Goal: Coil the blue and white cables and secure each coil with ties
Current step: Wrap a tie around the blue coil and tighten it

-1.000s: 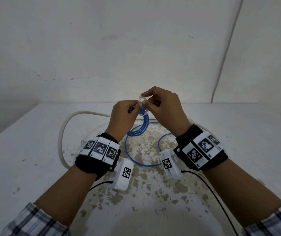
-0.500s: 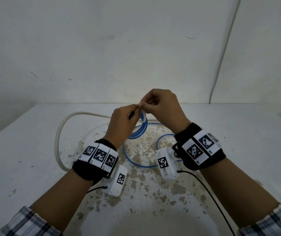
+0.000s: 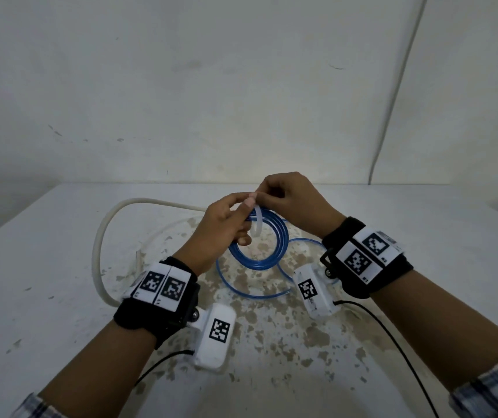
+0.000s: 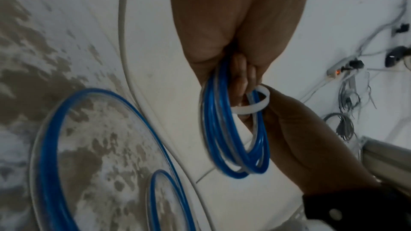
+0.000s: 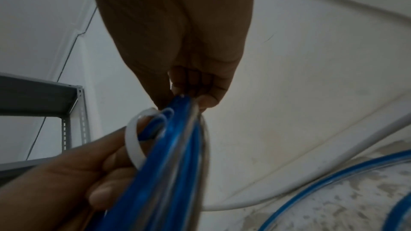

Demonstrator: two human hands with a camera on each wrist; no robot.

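Left hand: grips coiled blue plastic cable above stained white tabletop.
Right hand: pinches translucent white tie strip looped round coil.
Surroundings: thick white cable arcs left; loose blue loops beneath.

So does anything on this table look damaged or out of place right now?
Yes: the table top is worn, with brown patches where its white coating has flaked off, under the loose blue cable. Part of that cable still trails uncoiled beside the coil. The white cable lies uncoiled too.
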